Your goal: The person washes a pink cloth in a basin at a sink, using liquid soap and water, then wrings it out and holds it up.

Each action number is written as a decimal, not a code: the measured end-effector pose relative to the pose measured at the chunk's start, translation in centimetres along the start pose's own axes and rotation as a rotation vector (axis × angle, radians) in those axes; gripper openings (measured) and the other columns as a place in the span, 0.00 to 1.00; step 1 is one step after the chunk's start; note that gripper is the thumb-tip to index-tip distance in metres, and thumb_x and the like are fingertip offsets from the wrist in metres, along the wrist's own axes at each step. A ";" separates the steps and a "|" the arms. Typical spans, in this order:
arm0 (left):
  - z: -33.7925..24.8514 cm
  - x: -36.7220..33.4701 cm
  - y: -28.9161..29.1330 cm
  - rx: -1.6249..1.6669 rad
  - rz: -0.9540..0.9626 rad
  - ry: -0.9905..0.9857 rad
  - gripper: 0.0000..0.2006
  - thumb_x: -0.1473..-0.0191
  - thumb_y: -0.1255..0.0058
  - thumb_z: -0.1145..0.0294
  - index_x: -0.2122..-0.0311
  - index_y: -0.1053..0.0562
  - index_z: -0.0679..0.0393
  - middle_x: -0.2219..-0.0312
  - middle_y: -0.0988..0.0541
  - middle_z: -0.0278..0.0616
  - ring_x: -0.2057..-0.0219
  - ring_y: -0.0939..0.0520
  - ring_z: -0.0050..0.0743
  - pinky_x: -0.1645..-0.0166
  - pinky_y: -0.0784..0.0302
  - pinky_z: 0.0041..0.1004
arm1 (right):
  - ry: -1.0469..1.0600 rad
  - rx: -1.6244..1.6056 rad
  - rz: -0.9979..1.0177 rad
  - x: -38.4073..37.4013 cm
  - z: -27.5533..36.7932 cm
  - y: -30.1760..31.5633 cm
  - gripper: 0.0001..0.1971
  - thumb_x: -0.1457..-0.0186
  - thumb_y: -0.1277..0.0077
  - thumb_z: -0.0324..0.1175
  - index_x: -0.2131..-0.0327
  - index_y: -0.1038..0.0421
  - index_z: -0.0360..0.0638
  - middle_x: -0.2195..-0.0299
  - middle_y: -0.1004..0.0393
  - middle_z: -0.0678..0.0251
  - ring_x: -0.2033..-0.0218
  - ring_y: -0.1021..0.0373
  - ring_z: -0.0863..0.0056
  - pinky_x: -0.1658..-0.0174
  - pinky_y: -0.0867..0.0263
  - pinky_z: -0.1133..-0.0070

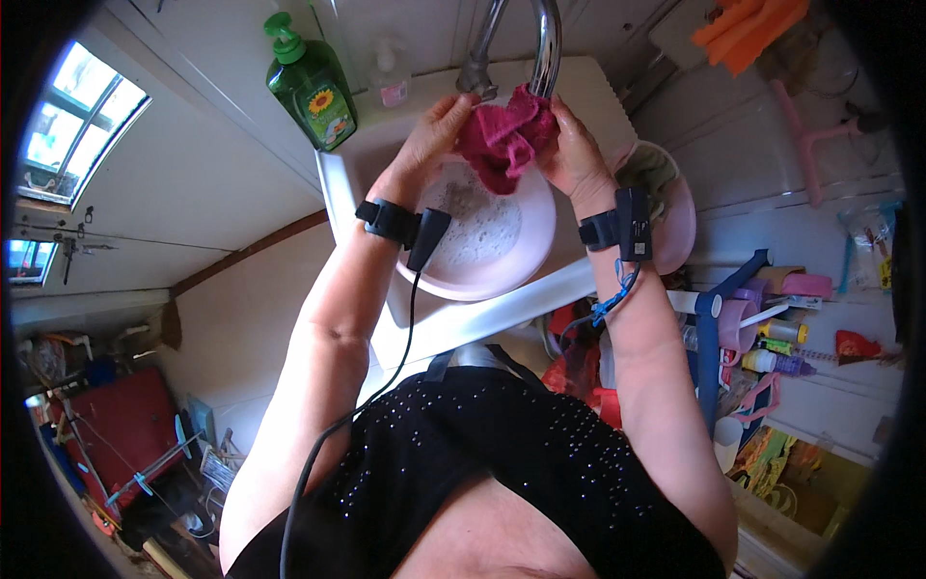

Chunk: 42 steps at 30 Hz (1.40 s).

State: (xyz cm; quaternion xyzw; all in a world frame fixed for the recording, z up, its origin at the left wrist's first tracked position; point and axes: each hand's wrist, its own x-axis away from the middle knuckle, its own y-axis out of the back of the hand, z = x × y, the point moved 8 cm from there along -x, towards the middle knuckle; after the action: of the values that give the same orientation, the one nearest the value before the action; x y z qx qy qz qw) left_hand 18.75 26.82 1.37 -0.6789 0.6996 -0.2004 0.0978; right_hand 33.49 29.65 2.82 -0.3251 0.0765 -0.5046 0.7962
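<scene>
A dark pink cloth (pixel 502 145), bunched and wet-looking, is held between my two hands just below the faucet (pixel 547 53). My left hand (pixel 439 135) grips its left edge with the thumb on top. On the other side, my right hand (pixel 574 150) has its fingers closed on the right edge. Under the cloth sits a pale pink basin (pixel 540 232) with sudsy water in it, standing in the white sink (pixel 338 193). Whether water runs from the spout onto the cloth cannot be made out.
A green pump bottle (pixel 313 92) stands on the sink's back left corner, with a small clear pump bottle (pixel 389 72) beside it. Right of the sink is a pink tub (pixel 680 207) holding greyish cloth. A blue-framed rack (pixel 709 338) with bottles and cups stands nearer on the right.
</scene>
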 end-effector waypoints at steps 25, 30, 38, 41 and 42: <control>-2.5 -0.5 -3.0 -0.306 0.119 -0.366 0.13 0.50 0.51 0.75 0.57 0.30 0.64 0.70 0.24 0.39 0.68 0.25 0.21 0.62 0.28 0.22 | 0.112 0.317 -0.118 -0.3 0.7 0.7 0.11 0.48 0.49 0.36 0.63 0.29 0.40 0.68 0.27 0.68 0.67 0.32 0.81 0.63 0.34 0.83; -3.2 -0.5 -3.9 -0.451 0.217 -0.259 0.14 0.51 0.49 0.74 0.58 0.30 0.64 0.69 0.24 0.38 0.68 0.25 0.20 0.62 0.28 0.21 | 0.109 0.411 -0.050 0.0 2.1 -0.3 0.11 0.49 0.47 0.36 0.65 0.28 0.40 0.69 0.27 0.68 0.68 0.32 0.81 0.64 0.34 0.84; -5.6 -0.9 -2.7 -0.311 0.057 -0.258 0.07 0.47 0.55 0.73 0.66 0.27 0.62 0.76 0.24 0.33 0.73 0.26 0.17 0.67 0.29 0.18 | -0.068 0.881 0.056 1.2 -0.2 0.3 0.14 0.52 0.45 0.30 0.61 0.30 0.37 0.67 0.27 0.68 0.66 0.32 0.82 0.59 0.35 0.83; -5.9 -1.5 -0.9 -0.203 -0.044 -0.157 0.09 0.48 0.56 0.73 0.64 0.26 0.61 0.75 0.23 0.34 0.72 0.24 0.20 0.67 0.27 0.20 | -0.076 0.879 -0.008 1.1 -1.8 4.4 0.14 0.52 0.46 0.27 0.60 0.31 0.36 0.66 0.27 0.68 0.66 0.33 0.83 0.60 0.36 0.84; -6.1 -1.7 -0.2 -0.204 -0.049 -0.157 0.09 0.48 0.56 0.73 0.64 0.26 0.61 0.75 0.23 0.34 0.72 0.24 0.20 0.67 0.27 0.20 | -0.078 0.879 -0.003 1.0 -1.8 4.5 0.14 0.52 0.46 0.27 0.60 0.31 0.36 0.66 0.27 0.68 0.66 0.33 0.83 0.60 0.36 0.84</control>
State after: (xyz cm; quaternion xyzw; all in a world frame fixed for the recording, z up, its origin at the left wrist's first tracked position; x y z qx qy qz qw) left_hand 16.50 29.35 6.72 -0.7158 0.6897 -0.0769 0.0779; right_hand 36.57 29.30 -1.05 0.0255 -0.1759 -0.4776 0.8604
